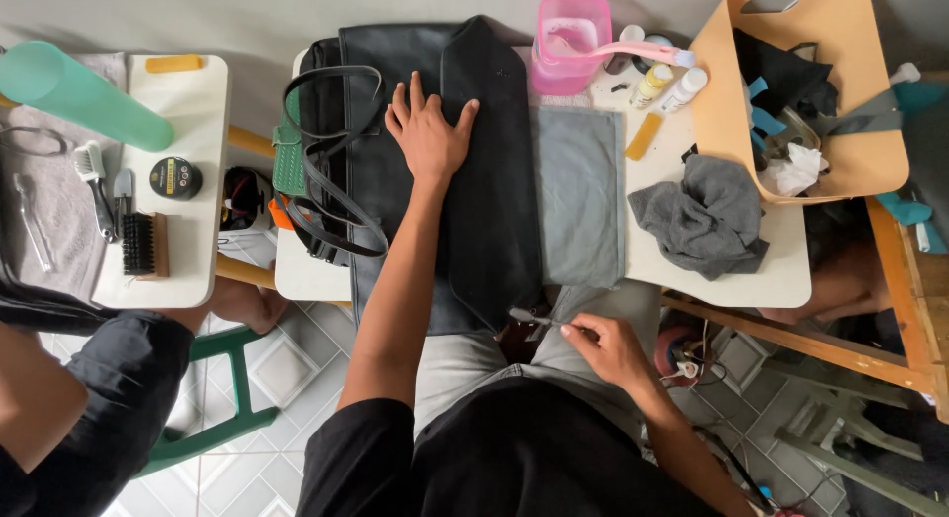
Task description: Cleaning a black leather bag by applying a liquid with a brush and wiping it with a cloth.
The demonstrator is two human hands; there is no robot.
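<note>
Black bag (474,181) lies on the bench (692,270), soft and floppy; left hand (427,131) presses it, fingers spread; right hand (611,349) pinches a small tool (534,319) at its edge

Left hand (428,131): palm down, fingers spread and extended, laid flat on the large black leather bag (465,161). The bare left forearm runs straight from the bag's near edge up to the wrist. Right hand (611,349): below the bag's near edge, fingers curled, pinching a small slim tool; wrist bent inward.
</note>
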